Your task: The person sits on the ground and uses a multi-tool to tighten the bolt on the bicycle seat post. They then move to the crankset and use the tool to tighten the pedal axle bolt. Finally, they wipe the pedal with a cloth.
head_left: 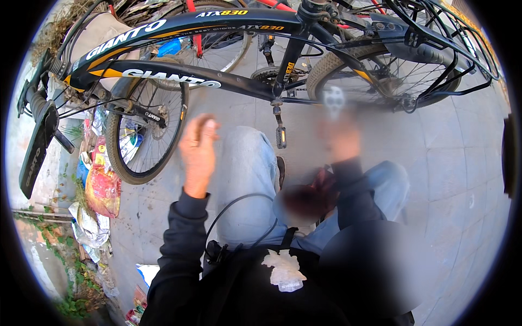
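Beyond the loosely open, seemingly empty left hand (198, 151) and blurred right hand (343, 137) stands a black-and-orange metal bicycle (292, 58), likely for easy reach; whether the right grips a silvery object (334, 101) is unclear.

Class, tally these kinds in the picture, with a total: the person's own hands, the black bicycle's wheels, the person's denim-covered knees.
Hands: 2 (left hand, right hand, blurred)
Wheels: 2 (front wheel, rear wheel)
Knees: 2 (left knee, right knee)
Total: 6
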Available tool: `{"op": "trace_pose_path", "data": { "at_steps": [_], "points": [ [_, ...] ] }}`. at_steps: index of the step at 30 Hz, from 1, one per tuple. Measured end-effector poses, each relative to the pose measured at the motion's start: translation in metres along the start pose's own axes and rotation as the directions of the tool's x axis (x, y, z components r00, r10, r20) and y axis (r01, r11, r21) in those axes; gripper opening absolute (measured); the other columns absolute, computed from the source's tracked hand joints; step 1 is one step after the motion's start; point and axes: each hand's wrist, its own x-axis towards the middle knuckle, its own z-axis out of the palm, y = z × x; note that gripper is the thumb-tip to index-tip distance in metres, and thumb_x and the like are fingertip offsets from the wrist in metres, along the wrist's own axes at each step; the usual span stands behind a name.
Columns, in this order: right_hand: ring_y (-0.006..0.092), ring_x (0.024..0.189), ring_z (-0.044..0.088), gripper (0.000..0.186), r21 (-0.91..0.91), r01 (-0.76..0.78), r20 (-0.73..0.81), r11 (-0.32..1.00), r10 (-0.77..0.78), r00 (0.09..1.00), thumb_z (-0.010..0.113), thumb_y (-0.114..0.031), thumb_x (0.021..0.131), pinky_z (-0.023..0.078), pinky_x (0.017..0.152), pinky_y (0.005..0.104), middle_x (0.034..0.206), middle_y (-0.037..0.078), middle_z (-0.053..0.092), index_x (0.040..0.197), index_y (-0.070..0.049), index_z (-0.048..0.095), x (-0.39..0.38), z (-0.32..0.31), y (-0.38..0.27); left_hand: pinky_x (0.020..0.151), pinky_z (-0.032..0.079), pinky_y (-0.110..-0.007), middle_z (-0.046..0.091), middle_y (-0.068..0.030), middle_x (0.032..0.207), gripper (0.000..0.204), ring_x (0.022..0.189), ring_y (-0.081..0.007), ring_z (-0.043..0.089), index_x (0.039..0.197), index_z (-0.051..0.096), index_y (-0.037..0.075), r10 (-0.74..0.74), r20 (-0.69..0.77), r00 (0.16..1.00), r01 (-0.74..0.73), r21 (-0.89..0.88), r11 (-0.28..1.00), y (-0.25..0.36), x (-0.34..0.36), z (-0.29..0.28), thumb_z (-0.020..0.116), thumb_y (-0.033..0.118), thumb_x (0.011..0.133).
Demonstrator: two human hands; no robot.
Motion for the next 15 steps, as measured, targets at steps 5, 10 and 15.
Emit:
{"op": "trace_pose_path", "data": {
  "at_steps": [5, 10, 15],
  "points": [
    [0.0161, 0.071, 0.062, 0.012, 0.134, 0.379, -0.284, 0.916, -0.331, 0.9, 0.052, -0.004, 0.089, 0.052, 0.065, 0.029, 0.089, 0.011, 0.064, 0.099, 0.001, 0.055, 0.032, -0.035, 0.01, 0.071, 0.051, -0.027, 0.063, -0.0071, 0.104, 0.028, 0.092, -0.0149, 0.062, 0.114, 0.058, 0.003, -0.041, -0.205, 0.978, 0.058, 0.076, 0.995, -0.027, 0.055, -0.077, 0.057, 0.02, 0.093],
    [0.0195, 0.073, 0.063, 0.017, 0.419, 0.209, -0.277, 0.883, -0.094, 0.956, 0.057, -0.011, 0.089, 0.054, 0.067, 0.0318, 0.088, 0.011, 0.061, 0.102, 0.0, 0.054, 0.041, -0.048, -0.036, 0.079, 0.05, -0.034, 0.062, -0.0115, 0.11, 0.042, 0.101, -0.0213, 0.06, 0.12, 0.054, 0.001, -0.2, -0.234, 0.951, 0.199, -0.03, 0.98, -0.043, 0.08, -0.107, 0.06, 0.03, 0.09],
    [0.0213, 0.081, 0.063, 0.027, 0.588, 0.023, -0.064, 0.808, 0.018, 0.998, 0.059, -0.022, 0.09, 0.054, 0.071, 0.0331, 0.095, 0.011, 0.061, 0.106, 0.0, 0.055, 0.059, -0.058, -0.042, 0.089, 0.047, -0.039, 0.05, -0.0197, 0.128, 0.061, 0.115, -0.0286, 0.054, 0.134, 0.037, -0.002, -0.306, -0.124, 0.944, 0.286, -0.154, 0.946, -0.058, 0.103, -0.093, 0.058, 0.034, 0.091]
  ]
}}
